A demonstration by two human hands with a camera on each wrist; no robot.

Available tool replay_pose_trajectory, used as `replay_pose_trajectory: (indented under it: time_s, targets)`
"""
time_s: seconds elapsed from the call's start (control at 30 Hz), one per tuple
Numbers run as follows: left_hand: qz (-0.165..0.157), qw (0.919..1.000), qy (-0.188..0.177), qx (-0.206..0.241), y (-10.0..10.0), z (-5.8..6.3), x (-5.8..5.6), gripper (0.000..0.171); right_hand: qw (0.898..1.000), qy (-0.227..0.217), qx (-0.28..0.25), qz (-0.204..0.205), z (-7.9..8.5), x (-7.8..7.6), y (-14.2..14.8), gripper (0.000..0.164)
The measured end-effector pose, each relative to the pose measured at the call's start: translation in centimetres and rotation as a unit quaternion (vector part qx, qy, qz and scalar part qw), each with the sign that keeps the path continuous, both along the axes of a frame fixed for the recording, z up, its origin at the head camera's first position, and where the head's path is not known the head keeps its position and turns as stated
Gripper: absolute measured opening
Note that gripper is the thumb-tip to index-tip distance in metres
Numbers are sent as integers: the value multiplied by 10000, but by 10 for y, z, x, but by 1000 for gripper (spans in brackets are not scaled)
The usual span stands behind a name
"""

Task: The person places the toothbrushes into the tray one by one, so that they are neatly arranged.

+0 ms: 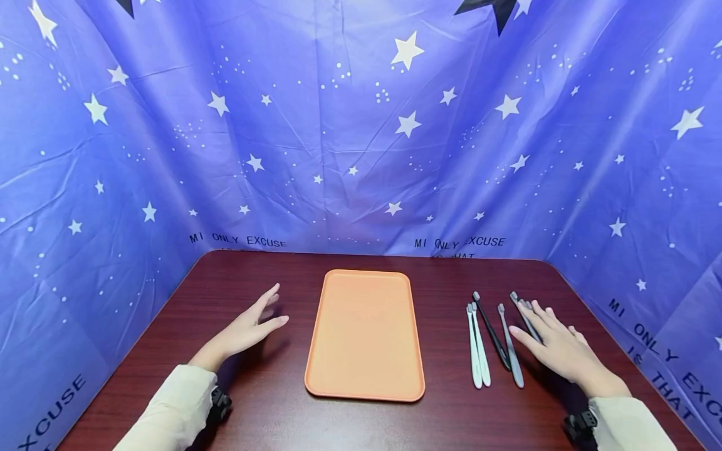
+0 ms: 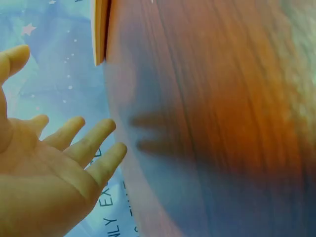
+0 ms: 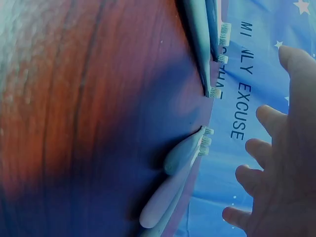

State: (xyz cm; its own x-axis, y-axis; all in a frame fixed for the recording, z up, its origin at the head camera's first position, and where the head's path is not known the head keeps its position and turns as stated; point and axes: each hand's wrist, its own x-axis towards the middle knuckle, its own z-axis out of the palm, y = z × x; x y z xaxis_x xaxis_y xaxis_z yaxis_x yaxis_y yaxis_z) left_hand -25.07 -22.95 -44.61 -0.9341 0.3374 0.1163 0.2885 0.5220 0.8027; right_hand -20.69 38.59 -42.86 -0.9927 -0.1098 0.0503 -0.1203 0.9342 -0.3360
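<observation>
An orange tray (image 1: pixel 363 338) lies at the middle of the dark red table. To its left my left hand (image 1: pixel 245 332) hovers above the wood, holding nothing; its fingers are extended and the thumb is apart. Toothbrushes lie to the tray's right: two pale ones (image 1: pixel 481 347), a black one (image 1: pixel 493 335) and a grey one (image 1: pixel 511 347). My right hand (image 1: pixel 558 351), fingers spread, is over another group of toothbrushes (image 3: pixel 168 197), partly hiding them in the head view. In the right wrist view its fingers (image 3: pixel 269 118) stand apart from those brushes and grip nothing.
A blue-purple curtain (image 1: pixel 361 156) with white stars and printed words hangs behind the table (image 1: pixel 271 401) and along both sides. Each wrist wears a black camera strap, one at the left sleeve (image 1: pixel 175 401), one at the right sleeve (image 1: pixel 626 423).
</observation>
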Motion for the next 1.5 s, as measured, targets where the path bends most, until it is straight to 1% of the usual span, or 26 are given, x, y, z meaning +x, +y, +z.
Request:
replay_pose_trajectory:
  time_s: [0.07, 0.17, 0.2, 0.3, 0.4, 0.47, 0.53, 0.73, 0.83, 0.93, 1.07, 1.13, 1.33, 1.4, 1.5]
  targets:
    - [22, 10000, -16, 1, 2, 0, 0, 81, 10000, -12, -40, 13, 0, 0, -1, 79]
    - [88, 9999, -133, 37, 7, 1, 1, 78, 9999, 22, -84, 62, 0, 0, -1, 77]
    - [66, 9998, -193, 79, 9, 1, 1, 76, 9999, 61, -91, 86, -1, -1, -1, 76]
    - [-148, 9983, -427, 358, 14, 2, 1, 71, 9996, 214, -96, 162, -2, -1, -3, 73]
    - [-491, 9952, -592, 601, 21, 1, 0, 67, 9991, 364, -86, 216, -3, -1, -5, 71]
    - [-634, 9935, -672, 669, 25, 0, -1, 66, 9988, 431, -82, 235, -3, -1, -6, 69]
    - [-695, 9925, -748, 675, 29, -1, -2, 65, 9985, 474, -106, 253, -4, 0, -7, 68]
    - [-682, 9890, -1094, 720, 42, -6, -5, 61, 9970, 662, -158, 367, -4, 0, -10, 63]
    - [-644, 9871, -1239, 786, 48, -9, -6, 62, 9959, 759, -232, 436, -4, 0, -13, 59]
    - [-588, 9859, -1308, 862, 52, -11, -7, 63, 9951, 776, -369, 488, -3, 1, -17, 57]
    - [-501, 9834, -1370, 1078, 57, -14, -7, 64, 9942, 742, -568, 538, -1, 0, -22, 55]
    - [-458, 9822, -1405, 1163, 58, -15, -6, 66, 9930, 799, -640, 592, -1, 0, -24, 53]
    - [-421, 9827, -1494, 1014, 59, -16, -8, 69, 9851, 1320, -599, 927, -4, 0, -30, 35]
    - [-437, 9822, -1525, 1005, 58, -16, -9, 70, 9832, 1375, -646, 1010, -4, 0, -32, 32]
    - [-500, 9794, -1613, 1107, 58, -17, -10, 71, 9848, 1221, -754, 982, -4, 0, -35, 31]
